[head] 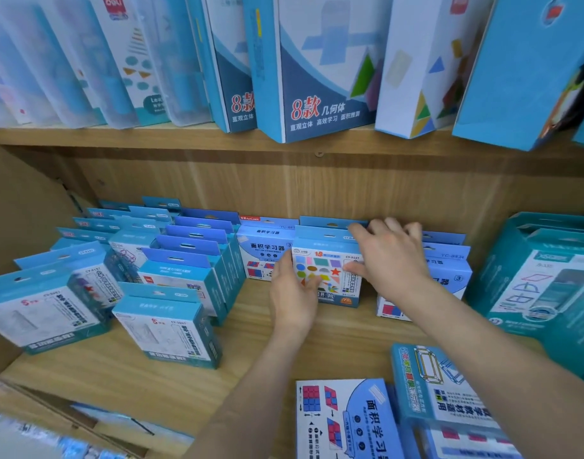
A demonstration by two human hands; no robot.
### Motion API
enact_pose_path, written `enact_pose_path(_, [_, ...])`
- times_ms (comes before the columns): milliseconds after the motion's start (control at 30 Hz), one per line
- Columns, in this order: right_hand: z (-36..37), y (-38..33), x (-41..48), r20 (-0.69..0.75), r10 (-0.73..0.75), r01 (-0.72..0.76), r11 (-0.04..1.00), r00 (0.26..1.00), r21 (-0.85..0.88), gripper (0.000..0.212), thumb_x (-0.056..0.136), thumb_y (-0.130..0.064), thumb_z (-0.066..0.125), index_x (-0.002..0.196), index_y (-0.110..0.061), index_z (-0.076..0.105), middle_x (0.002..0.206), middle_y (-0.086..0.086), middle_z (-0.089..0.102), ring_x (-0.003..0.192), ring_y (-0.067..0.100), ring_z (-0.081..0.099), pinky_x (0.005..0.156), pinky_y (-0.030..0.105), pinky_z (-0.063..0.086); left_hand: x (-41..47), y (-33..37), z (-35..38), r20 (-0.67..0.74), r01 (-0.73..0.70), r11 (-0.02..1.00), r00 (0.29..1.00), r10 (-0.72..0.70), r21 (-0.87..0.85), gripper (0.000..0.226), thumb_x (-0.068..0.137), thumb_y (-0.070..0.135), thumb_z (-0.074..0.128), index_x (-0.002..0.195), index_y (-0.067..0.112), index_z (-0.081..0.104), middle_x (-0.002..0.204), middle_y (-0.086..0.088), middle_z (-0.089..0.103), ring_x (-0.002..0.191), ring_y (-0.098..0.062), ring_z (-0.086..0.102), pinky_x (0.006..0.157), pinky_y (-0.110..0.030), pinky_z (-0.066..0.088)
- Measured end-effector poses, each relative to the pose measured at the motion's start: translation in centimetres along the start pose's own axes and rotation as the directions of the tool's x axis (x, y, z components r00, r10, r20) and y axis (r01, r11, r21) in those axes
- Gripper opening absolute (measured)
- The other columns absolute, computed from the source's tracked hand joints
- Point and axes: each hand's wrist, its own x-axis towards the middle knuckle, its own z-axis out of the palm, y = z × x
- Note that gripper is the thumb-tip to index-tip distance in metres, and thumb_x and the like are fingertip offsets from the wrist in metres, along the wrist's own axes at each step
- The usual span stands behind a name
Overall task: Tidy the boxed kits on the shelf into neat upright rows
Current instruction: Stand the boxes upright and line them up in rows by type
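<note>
Wooden shelf [250, 359] bears a shapes box [330, 276] gripped by left hand [292, 299] and right hand [391, 256].

Bright, even light; soft shadows; blurred upper-left corner; wide-angle bending at edges.

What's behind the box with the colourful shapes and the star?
Another blue box stands behind the shapes box; only its top tab shows. The shapes box and the right hand hide the rest.
</note>
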Motion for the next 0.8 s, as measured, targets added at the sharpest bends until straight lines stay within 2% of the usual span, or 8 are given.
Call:
enact_pose_path(133, [0.1, -0.1, 0.2, 0.023, 0.023, -0.023, 1.0, 0.999, -0.002, 0.068, 0.08, -0.061, 0.059, 0.136, -0.027, 0.039, 0.115, -0.001, 0.057, 0.113, 0.022, 0.043, 0.083, 0.04, 0.028, 0.2, 0.1, -0.1, -0.005, 0.042, 0.999, 0.999, -0.042, -0.023, 0.05, 0.078, 0.018, 0.075, 0.121, 0.02, 0.049, 0.115, 0.004, 0.06, 0.105, -0.014, 0.057, 0.089, -0.036, 0.05])
enact_pose_path(233, [0.1, 0.1, -0.4, 0.05, 0.024, -0.026, 0.999, 0.998, 0.037, 0.079, 0.082, -0.058, 0.059, 0.146, -0.029, 0.023, 0.125, -0.002, 0.053, 0.119, 0.023, 0.038, 0.085, 0.041, 0.029, 0.2, 0.5, -0.2, 0.005, 0.038, 0.999, 0.999, -0.038, -0.006, 0.049, 0.078, 0.019, 0.075, 0.118, 0.02, 0.048, 0.114, 0.004, 0.061, 0.104, -0.016, 0.059, 0.087, -0.038, 0.051])
enact_pose_path(300, [-0.8, 0.4, -1.4, 0.031, 0.027, -0.031, 0.99, 0.999, 0.136, 0.076, 0.085, -0.049, 0.06, 0.147, -0.031, 0.019, 0.132, -0.003, 0.049, 0.123, 0.022, 0.035, 0.088, 0.042, 0.031, 0.3, 0.6, -0.5, 0.019, 0.03, 0.999, 0.999, -0.03, 0.01, 0.048, 0.079, 0.021, 0.075, 0.119, 0.02, 0.047, 0.115, 0.004, 0.061, 0.105, -0.016, 0.059, 0.085, -0.037, 0.052])
enact_pose_path(367, [-2.2, 1.6, -2.9, -0.047, 0.095, -0.076, 0.945, 0.994, 0.319, 0.063, 0.088, -0.036, 0.062, 0.144, -0.031, 0.032, 0.131, -0.003, 0.052, 0.121, 0.023, 0.039, 0.091, 0.041, 0.035, 0.2, 0.5, -1.1, 0.034, 0.023, 1.0, 0.999, -0.023, 0.017, 0.057, 0.078, 0.021, 0.076, 0.126, 0.02, 0.044, 0.119, 0.004, 0.06, 0.11, -0.017, 0.058, 0.088, -0.039, 0.052])
enact_pose_path(500, [-4.6, 6.2, -7.2, -0.035, 0.395, -0.23, 0.602, 0.918, 0.765, 0.036, 0.087, -0.013, 0.064, 0.119, -0.028, 0.058, 0.106, -0.005, 0.065, 0.093, 0.01, 0.055, 0.088, 0.027, 0.043, -1.2, 1.2, -2.9, -0.037, -0.08, 0.996, 0.996, 0.082, 0.049, 0.077, 0.076, 0.013, 0.077, 0.14, 0.019, 0.034, 0.132, -0.003, 0.048, 0.118, -0.02, 0.05, 0.098, -0.039, 0.045])
enact_pose_path(600, [-4.6, 8.5, -10.3, 0.072, 0.541, -0.309, 0.36, 0.838, 0.88, 0.033, 0.086, -0.002, 0.063, 0.108, -0.026, 0.06, 0.099, 0.003, 0.067, 0.081, 0.004, 0.059, 0.079, 0.009, 0.044, -3.5, 3.5, -3.7, -0.14, -0.315, 0.945, 0.935, 0.324, 0.082, 0.063, 0.078, 0.0, 0.069, 0.134, 0.016, 0.044, 0.124, -0.006, 0.049, 0.111, -0.022, 0.051, 0.095, -0.034, 0.043])
enact_pose_path(700, [-3.8, 9.3, -12.1, 0.24, 0.549, -0.399, 0.188, 0.8, 0.898, 0.036, 0.089, -0.002, 0.06, 0.118, -0.023, 0.057, 0.112, 0.011, 0.065, 0.087, 0.006, 0.06, 0.078, 0.013, 0.044, -5.1, 6.2, -2.5, 0.016, -0.458, 0.888, 0.889, 0.458, 0.041, 0.04, 0.084, 0.0, 0.06, 0.121, 0.017, 0.059, 0.111, 0.001, 0.058, 0.094, -0.015, 0.057, 0.085, -0.036, 0.049])
enact_pose_path(800, [-3.4, 9.3, -12.7, 0.381, 0.49, -0.485, 0.1, 0.784, 0.869, 0.047, 0.092, -0.008, 0.057, 0.134, -0.025, 0.046, 0.128, 0.009, 0.057, 0.099, 0.008, 0.058, 0.084, 0.022, 0.038, -5.9, 8.0, -0.4, 0.238, -0.453, 0.891, 0.863, 0.445, -0.024, 0.039, 0.088, 0.006, 0.057, 0.124, 0.02, 0.057, 0.113, 0.007, 0.06, 0.095, -0.011, 0.056, 0.084, -0.036, 0.05])
